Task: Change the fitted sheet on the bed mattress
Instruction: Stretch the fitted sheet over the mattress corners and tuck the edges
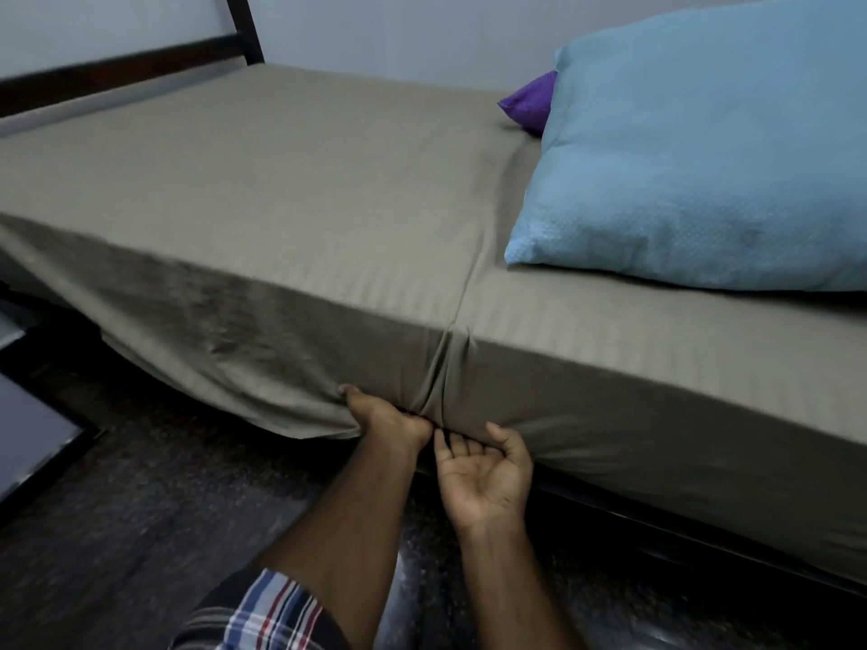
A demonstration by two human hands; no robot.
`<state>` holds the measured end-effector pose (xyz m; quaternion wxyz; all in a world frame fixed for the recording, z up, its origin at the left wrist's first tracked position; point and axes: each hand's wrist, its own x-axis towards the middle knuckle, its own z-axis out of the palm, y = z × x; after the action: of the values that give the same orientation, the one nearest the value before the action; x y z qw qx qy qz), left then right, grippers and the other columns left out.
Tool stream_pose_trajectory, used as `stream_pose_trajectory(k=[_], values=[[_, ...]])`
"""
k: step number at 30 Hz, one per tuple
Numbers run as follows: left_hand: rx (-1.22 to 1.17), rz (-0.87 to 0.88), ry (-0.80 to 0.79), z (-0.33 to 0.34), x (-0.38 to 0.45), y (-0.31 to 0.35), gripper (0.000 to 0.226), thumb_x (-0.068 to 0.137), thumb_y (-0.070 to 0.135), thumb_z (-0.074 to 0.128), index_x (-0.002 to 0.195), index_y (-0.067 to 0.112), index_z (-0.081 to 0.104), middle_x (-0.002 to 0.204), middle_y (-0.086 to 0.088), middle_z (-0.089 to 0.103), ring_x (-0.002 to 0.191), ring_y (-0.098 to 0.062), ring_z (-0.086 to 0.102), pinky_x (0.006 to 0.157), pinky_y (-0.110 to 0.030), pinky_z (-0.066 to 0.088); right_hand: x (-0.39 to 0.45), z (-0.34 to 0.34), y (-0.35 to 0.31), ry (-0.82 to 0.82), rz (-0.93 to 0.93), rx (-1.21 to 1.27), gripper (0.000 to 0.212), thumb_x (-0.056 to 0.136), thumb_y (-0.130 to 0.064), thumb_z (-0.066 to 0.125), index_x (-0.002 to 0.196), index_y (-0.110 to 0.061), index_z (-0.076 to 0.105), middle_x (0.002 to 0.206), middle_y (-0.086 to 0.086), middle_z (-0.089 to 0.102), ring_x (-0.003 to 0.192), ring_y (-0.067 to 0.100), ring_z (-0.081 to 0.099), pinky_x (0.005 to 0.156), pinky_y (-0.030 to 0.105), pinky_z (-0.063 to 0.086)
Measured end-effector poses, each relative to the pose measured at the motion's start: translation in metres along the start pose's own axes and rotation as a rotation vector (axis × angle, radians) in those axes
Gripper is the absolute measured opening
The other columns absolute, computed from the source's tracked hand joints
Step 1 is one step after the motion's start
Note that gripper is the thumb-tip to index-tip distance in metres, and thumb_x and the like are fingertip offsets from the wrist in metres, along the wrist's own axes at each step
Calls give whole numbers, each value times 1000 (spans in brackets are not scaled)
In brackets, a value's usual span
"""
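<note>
Your left hand [389, 422]: bare, no glove, ring or watch on it.
Your right hand [483, 471]: bare as well, palm and wrist uncovered.
Your forearms: both bare from wrist up to where the frame cuts them.
Your sleeve [262, 612]: short, on your left arm only, plaid in white, blue, red and dark stripes, with a darker band of cloth along its upper edge.

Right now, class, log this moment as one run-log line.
left hand: grips sheet edge | right hand: palm up, fingers curled at sheet's lower edge | pillow: on bed | sheet: hangs loose left
</note>
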<state>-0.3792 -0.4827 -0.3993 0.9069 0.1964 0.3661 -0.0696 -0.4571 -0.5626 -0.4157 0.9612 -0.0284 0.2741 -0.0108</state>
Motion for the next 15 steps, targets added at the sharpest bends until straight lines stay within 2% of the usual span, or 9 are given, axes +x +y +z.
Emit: stream_pose_trajectory(k=[2,5,6,8,9,10,12,13,15], values=[[26,-3,0,3,8,4,96,79,87,30,143,20,53,148,-16,50,132,-41,49,111,-65,32,-4,-6,0,19,15,-83,20,69,-7,55,88,-12,59,99,7,63,111,24,55,115,43,34],[155,-53,-42,-6,7,15,91,86,83,24,141,17,55,142,-16,56,127,-40,54,109,-62,38,-2,-5,0,55,34,-121,22,67,-8,56,88,-12,58,103,10,61,111,25,55,115,43,33],[237,-86,-69,-10,7,22,88,90,79,23,140,15,56,137,-17,59,123,-38,58,103,-59,45,2,-3,1,36,45,-108,26,66,-8,58,91,-12,59,106,11,62,113,26,55,115,44,33],[476,-140,-53,-21,5,45,76,97,65,29,138,6,55,124,-21,66,107,-36,65,80,-50,59,9,5,4,-21,40,-69,46,52,-9,72,96,-13,60,111,12,64,115,28,57,114,49,32],[584,-143,-21,-27,4,56,72,99,57,32,140,0,52,120,-23,67,99,-36,67,72,-43,61,14,8,7,-24,43,-53,56,43,-9,78,96,-12,62,111,12,66,115,29,58,114,51,32],[647,-130,13,-34,2,66,70,101,52,35,141,-4,48,121,-24,65,96,-34,67,71,-39,62,18,11,11,-24,44,-45,55,42,-9,78,95,-13,63,110,11,67,114,29,58,114,52,32],[659,3,60,-44,0,74,67,103,51,39,140,-4,47,130,-21,60,98,-30,65,80,-36,57,23,14,19,-15,30,-18,32,59,-10,65,90,-14,65,101,9,70,110,28,59,114,53,32],[632,120,86,-46,-1,72,63,103,53,40,135,0,51,128,-18,60,97,-27,63,81,-35,55,25,15,22,-4,24,-4,26,63,-10,60,88,-15,66,96,8,71,107,27,60,114,52,32],[632,407,122,-36,-3,68,51,101,55,44,114,9,59,109,-14,62,81,-22,63,66,-33,56,23,17,23,10,13,6,24,66,-9,59,88,-13,67,93,8,71,101,26,61,113,51,35]])
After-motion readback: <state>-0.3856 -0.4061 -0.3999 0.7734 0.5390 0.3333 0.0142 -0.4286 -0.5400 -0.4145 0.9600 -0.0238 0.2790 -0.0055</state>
